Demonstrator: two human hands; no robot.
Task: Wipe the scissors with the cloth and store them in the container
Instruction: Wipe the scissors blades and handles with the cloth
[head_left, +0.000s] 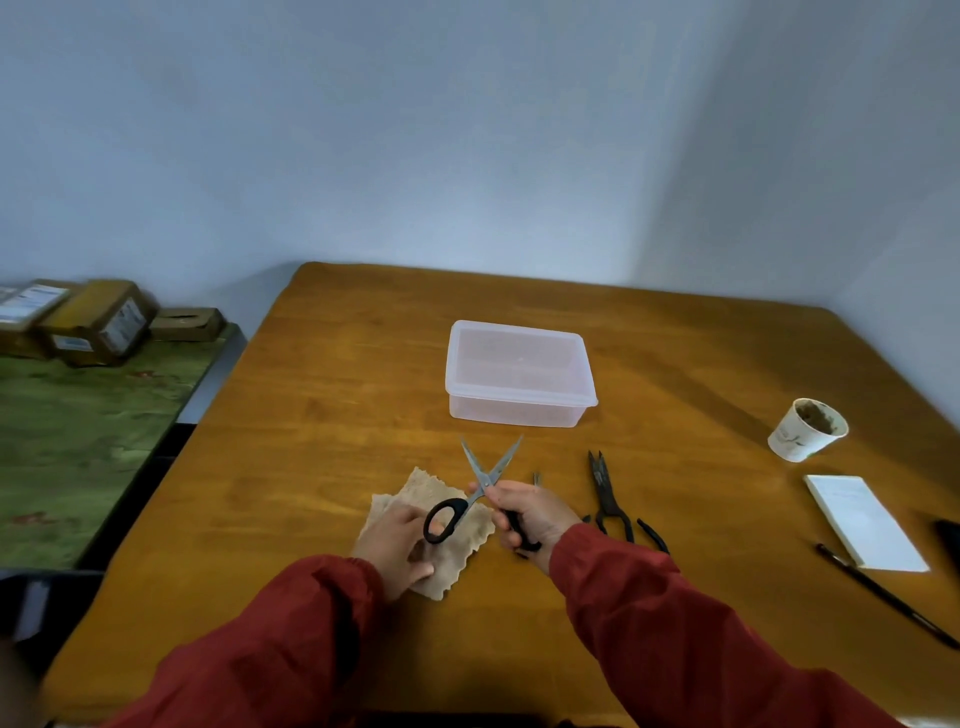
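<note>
Your right hand (530, 517) curls round one handle of the open scissors (483, 475), hiding most of it. Your left hand (397, 545) lies flat on the cloth (457, 551), partly behind the other loop; the container (519, 374) stands at twelve o'clock.

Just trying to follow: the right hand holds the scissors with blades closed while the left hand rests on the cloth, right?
Not quite: in the head view the scissors have their blades spread open in a V. The right hand does hold them, and the left hand rests on the cloth.

Plain room, wooden table (332, 395), bare walls, cardboard boxes (93, 322) stacked aside
</note>
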